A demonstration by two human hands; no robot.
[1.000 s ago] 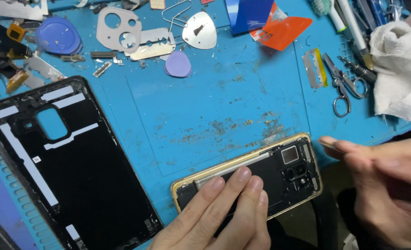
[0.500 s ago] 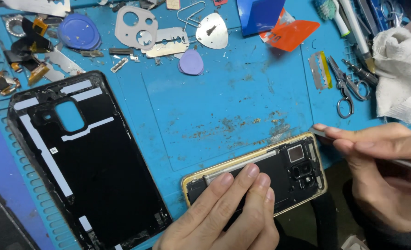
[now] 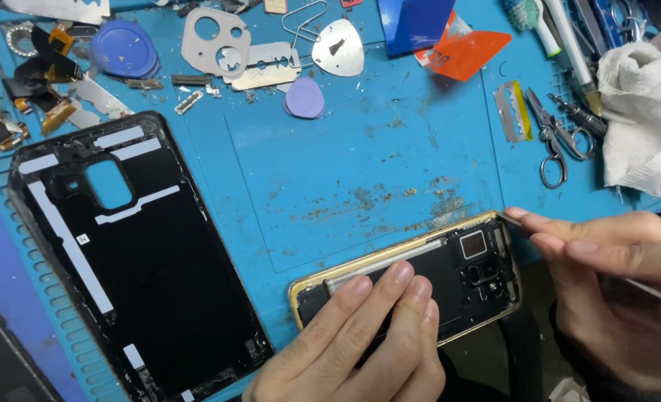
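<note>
Since a moment ago the right hand (image 3: 613, 290) has slid its thin tool (image 3: 510, 220) up to the phone's (image 3: 412, 286) top corner, fingers pinched shut around it. Left hand (image 3: 360, 342) lies flat, fingers extended, pressing the phone down. Black back cover (image 3: 129, 253) sits off to the left, scissors (image 3: 557, 138) above the right hand.

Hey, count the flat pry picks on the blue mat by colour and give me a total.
Purple pick: 1
Silver metal pick: 1
Orange pick: 1
Blue pick: 1
Total: 4
</note>
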